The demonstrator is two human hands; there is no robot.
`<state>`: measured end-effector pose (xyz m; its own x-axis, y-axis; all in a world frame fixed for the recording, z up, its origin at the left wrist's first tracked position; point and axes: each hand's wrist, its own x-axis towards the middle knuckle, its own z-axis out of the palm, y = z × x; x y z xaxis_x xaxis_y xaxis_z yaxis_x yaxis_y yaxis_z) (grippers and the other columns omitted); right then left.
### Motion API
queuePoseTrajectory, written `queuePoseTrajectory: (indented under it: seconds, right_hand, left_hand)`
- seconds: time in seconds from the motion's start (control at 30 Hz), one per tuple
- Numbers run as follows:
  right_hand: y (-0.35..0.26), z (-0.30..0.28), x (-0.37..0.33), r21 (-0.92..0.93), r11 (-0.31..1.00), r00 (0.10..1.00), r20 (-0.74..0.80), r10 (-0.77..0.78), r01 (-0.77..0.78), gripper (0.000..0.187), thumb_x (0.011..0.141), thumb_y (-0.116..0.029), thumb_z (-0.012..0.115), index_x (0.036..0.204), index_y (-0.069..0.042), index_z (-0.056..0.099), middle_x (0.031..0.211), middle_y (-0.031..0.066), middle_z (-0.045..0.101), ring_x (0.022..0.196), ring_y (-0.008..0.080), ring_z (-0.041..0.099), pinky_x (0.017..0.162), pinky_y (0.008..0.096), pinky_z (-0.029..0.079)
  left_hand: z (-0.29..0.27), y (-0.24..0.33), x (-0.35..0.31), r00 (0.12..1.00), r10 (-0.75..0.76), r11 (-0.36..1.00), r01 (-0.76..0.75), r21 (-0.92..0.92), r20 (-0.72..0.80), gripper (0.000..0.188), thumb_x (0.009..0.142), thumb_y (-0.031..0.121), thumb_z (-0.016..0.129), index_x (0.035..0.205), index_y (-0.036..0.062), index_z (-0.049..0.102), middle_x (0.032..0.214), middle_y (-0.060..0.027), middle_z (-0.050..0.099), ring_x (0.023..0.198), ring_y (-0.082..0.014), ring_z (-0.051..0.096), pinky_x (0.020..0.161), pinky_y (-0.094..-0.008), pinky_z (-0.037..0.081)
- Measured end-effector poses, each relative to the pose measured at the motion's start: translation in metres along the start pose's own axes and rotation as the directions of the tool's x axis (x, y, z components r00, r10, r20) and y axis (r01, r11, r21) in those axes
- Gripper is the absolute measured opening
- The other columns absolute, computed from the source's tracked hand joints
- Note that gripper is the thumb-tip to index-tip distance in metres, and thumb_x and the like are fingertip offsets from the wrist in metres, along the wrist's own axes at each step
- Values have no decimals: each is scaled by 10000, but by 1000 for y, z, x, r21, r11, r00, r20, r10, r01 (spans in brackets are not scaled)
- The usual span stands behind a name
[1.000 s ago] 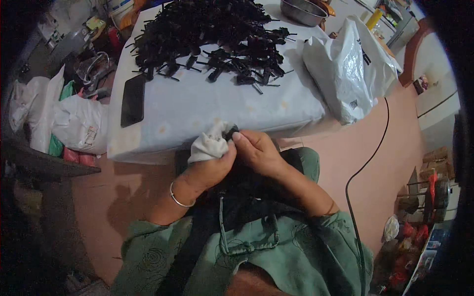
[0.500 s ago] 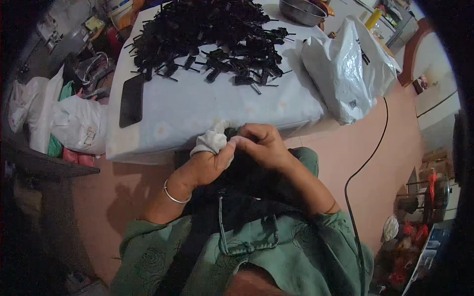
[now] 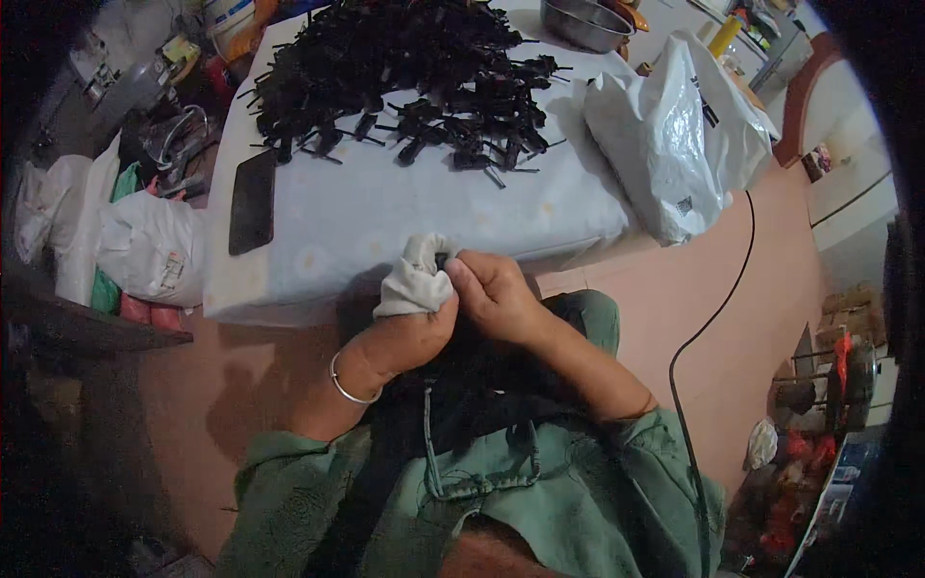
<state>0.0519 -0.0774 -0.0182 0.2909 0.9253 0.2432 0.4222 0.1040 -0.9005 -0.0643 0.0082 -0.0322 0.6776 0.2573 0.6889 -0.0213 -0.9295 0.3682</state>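
Just off the table's near edge, my hands meet over my lap. White cloth [image 3: 416,279] covers the fingers of my left hand [image 3: 414,328], leaving its thumb bare; they curl around a small dark piece [image 3: 441,260], mostly hidden. My right hand [image 3: 496,294] is closed, thumb and forefinger pinched against that piece; what lies inside its grip cannot be seen. Beyond them, a large heap of small black parts with thin protruding stems [image 3: 385,77] is spread over the far half of the white-covered table [image 3: 356,217].
A dark phone-like slab [image 3: 252,202] lies at the table's left side. On the right stands a white plastic bag [image 3: 660,144], with a metal bowl [image 3: 588,24] behind it. More bags [image 3: 149,241] crowd the left. A black cable [image 3: 708,332] crosses the tiled floor.
My right hand has turned, its fingers now curled in more tightly beside the cloth. The cloth-covered left fingers stand more upright. The view has shifted slightly.
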Motion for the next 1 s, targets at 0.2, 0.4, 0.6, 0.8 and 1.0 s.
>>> queuePoseTrajectory:
  seconds: [0.2,0.4,0.6,0.8,1.0]
  right_hand:
    - [21,-24,8,-42,994,994,31,105,-103,261,865,-216,493,733,9,497,576,131,464,517,192,429,512,337,388]
    - [63,-63,49,-742,664,931,-298,-210,-88,130,792,-166,540,832,-43,530,671,148,557,591,311,553,533,404,439]
    - [56,-46,32,-709,705,920,-289,-265,-20,109,764,-155,534,793,-51,522,706,172,572,632,345,561,543,440,441]
    - [54,-67,58,-762,638,949,-269,-161,-108,162,787,-196,504,741,-43,529,656,165,566,638,329,568,546,423,443]
    - [65,-57,54,-731,682,968,-147,-202,31,190,810,-192,476,713,-31,505,657,169,550,632,352,549,548,443,425]
  left_hand:
    - [-15,5,17,946,-199,956,245,-161,255,194,752,36,515,934,-31,505,878,-190,514,791,-347,527,717,-373,430]
    - [-15,-8,33,974,69,997,-73,9,214,346,797,141,556,1098,-16,489,942,-153,562,865,-255,557,748,-289,440]
    - [7,-20,40,728,-655,547,642,-537,203,275,793,116,565,1034,-11,522,846,-145,575,710,-193,564,613,-298,450]
    - [15,-26,52,804,-558,718,592,-366,207,332,794,110,556,1094,-18,491,866,-150,580,771,-167,560,687,-274,456]
    - [27,-49,67,800,-577,760,599,-252,164,373,820,120,545,1171,63,433,860,-70,565,668,-113,529,594,-236,453]
